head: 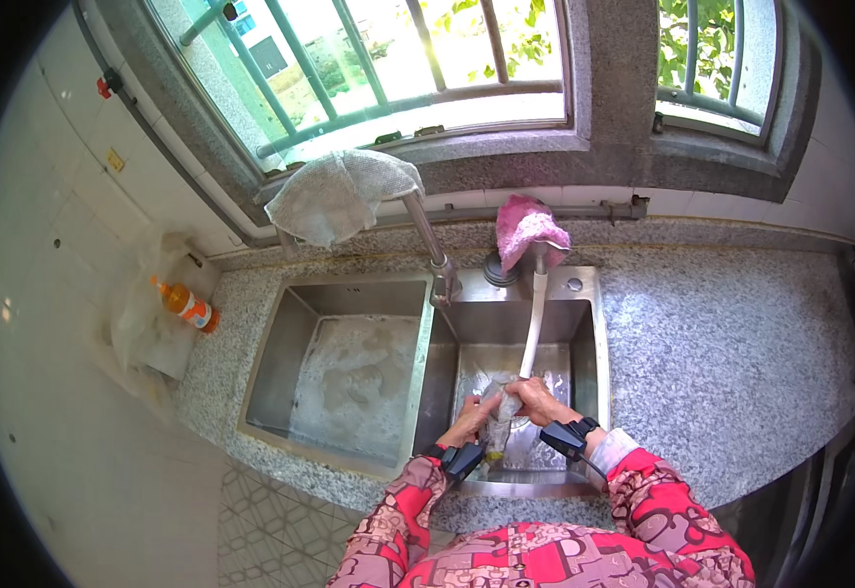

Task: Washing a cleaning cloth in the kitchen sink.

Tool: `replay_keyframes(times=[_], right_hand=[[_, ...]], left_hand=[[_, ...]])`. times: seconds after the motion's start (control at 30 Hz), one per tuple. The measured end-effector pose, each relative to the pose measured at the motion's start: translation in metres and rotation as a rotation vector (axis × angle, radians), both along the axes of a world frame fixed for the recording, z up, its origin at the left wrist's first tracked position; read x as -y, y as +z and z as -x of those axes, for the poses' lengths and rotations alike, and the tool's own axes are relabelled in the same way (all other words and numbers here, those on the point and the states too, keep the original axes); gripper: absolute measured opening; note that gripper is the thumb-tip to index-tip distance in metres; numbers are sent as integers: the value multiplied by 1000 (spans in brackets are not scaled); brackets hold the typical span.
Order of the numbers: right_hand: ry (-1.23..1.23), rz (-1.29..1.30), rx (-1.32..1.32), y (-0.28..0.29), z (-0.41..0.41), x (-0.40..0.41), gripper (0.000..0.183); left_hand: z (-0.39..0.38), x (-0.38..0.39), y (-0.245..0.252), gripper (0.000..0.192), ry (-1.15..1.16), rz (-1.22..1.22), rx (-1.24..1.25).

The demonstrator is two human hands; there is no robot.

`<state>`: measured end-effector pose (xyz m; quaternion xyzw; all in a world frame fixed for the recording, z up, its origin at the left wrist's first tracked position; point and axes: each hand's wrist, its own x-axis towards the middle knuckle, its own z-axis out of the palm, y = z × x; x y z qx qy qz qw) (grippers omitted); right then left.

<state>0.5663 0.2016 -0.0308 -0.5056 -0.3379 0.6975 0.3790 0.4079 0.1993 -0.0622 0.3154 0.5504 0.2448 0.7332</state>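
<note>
Both hands are inside the right basin [518, 317] of a stainless steel double sink. My left hand [473, 420] grips a wet, greyish-white cloth [501, 425] from the left side. My right hand [540, 401] holds the cloth's upper right part, close to the lower end of a white hose [535, 323]. The hose hangs from a faucet with a pink cloth [530, 229] draped over it. Below my hands the grey cloth hangs toward the wet basin floor, with a small yellow-green patch at its lower end. My right fingers are partly hidden by the cloth and hose.
Cloudy, foamy water stands in the left basin [358, 389]. A tall metal faucet [425, 228] rises behind the divider, with a whitish mesh cloth [346, 195] over its spout. A black round stopper [499, 270] sits on the rim. An orange bottle [189, 307] stands at the left on the granite counter [722, 353].
</note>
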Motion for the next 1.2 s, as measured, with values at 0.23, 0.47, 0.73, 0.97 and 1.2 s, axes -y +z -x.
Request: replay_keyframes(times=[0.23,0.47,0.73,0.97,1.2], right_hand=[[-280,133,127,-9,2,-6,26],[-120,164,342,-64,-10,-17,29],[657,-59,472,-36,-16,-11,58],[690,-290,511,-18,-19,-10,40],[406,85,95,-53,-12,1,19]], left_hand=[[6,-5,-2,31,240,11,-43],[17,-17,-18,27,230,-59,-46],[5,-17,-18,34,-126,10,-56],[11,-25,-51,19,-142,-51,-109],[13,-26,-21,26,-177,-95,-363]])
